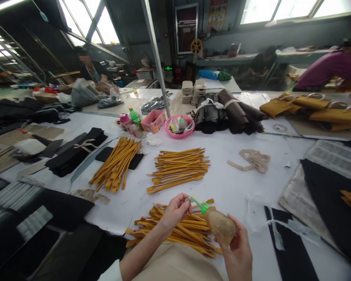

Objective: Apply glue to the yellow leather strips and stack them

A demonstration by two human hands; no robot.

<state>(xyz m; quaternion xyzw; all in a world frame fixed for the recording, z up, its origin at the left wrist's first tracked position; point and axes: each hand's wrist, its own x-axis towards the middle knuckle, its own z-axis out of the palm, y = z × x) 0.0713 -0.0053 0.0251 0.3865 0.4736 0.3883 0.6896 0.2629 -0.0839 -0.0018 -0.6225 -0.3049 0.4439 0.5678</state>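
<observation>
My right hand [236,249] grips a squeeze bottle of tan glue [220,225] with a green nozzle [199,204], tilted up to the left. My left hand [175,210] pinches at the nozzle's tip with thumb and fingers closed. Both hands hover over a pile of yellow leather strips [181,230] at the near edge of the white table [234,183]. Two more bundles of yellow strips lie beyond: one in the middle [179,168], one to the left [117,164].
A pink bowl [179,126], a pink basket [153,120] and a green bottle [135,116] stand further back. Dark rolled material [228,111], black fabric pieces [76,150] and mustard bags [312,107] lie around. Other people work at far tables.
</observation>
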